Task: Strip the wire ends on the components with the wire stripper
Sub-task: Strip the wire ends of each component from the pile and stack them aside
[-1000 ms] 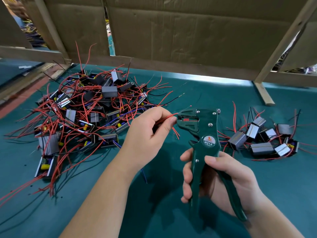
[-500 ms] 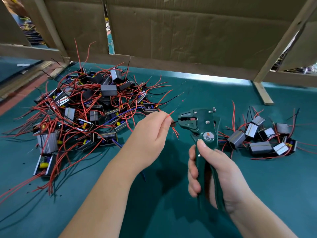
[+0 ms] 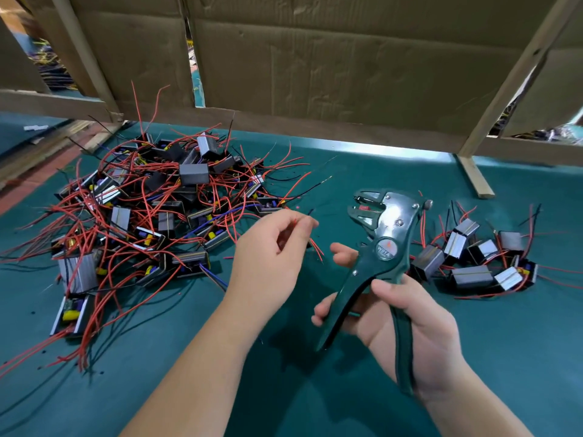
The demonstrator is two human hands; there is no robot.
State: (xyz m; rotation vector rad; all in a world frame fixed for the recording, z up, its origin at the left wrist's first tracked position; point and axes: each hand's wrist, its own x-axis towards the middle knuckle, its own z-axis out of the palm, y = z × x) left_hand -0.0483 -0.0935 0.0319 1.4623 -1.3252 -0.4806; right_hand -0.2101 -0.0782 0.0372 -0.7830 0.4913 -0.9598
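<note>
My right hand (image 3: 407, 320) grips the handles of a dark green wire stripper (image 3: 378, 247); its handles are spread and its jaws stand open, pointing up and left. My left hand (image 3: 268, 257) sits just left of the jaws, fingers curled, pinching thin red wires (image 3: 315, 247) that stick out below its fingertips. The component those wires belong to is hidden inside the hand. A small gap separates the wires from the jaws.
A big tangle of grey box components with red and black wires (image 3: 151, 222) covers the left of the green mat (image 3: 347, 405). A smaller group of components (image 3: 473, 263) lies at right. Cardboard panels (image 3: 331, 58) on a wooden frame (image 3: 473, 175) wall off the back.
The stripper handles have sprung apart and its jaws have opened. My left hand has pulled the wires back out of the jaws, leaving a gap. The tool has tilted to the right.
</note>
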